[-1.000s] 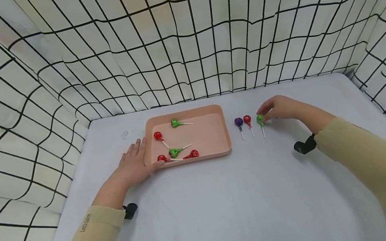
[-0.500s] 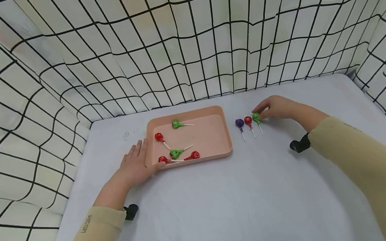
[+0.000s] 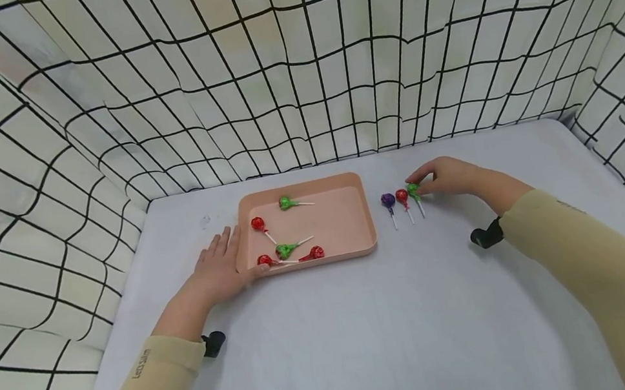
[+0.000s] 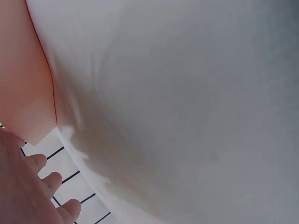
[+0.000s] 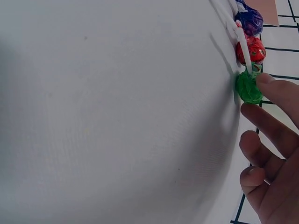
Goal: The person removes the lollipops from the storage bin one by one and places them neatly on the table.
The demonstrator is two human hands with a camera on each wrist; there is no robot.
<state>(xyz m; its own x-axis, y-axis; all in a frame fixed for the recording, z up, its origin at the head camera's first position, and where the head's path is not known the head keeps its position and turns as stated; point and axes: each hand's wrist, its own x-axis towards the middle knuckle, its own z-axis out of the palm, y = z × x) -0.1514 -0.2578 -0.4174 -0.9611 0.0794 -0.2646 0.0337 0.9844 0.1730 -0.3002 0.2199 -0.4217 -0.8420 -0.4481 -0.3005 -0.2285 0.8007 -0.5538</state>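
Observation:
My left hand lies with fingers straight along the left end of a pink tray, its thumb at the near rim. Two green lollipops, one of them a far green lollipop, and several red ones lie in the tray. Right of it, on the white surface, a purple lollipop, a red lollipop and a green lollipop form a row with sticks toward me. My right hand pinches the green one's head between thumb and index finger; the other fingers are loosely bent in the right wrist view.
The white-covered table reaches toward me below the tray. White panels with a black grid enclose the back and both sides. A small black device sits at the right wrist, another black device at the left.
My right hand has shifted slightly left with the green lollipop, bringing it closer beside the red one. In the last half second it has hardly moved. The left hand stays at the tray.

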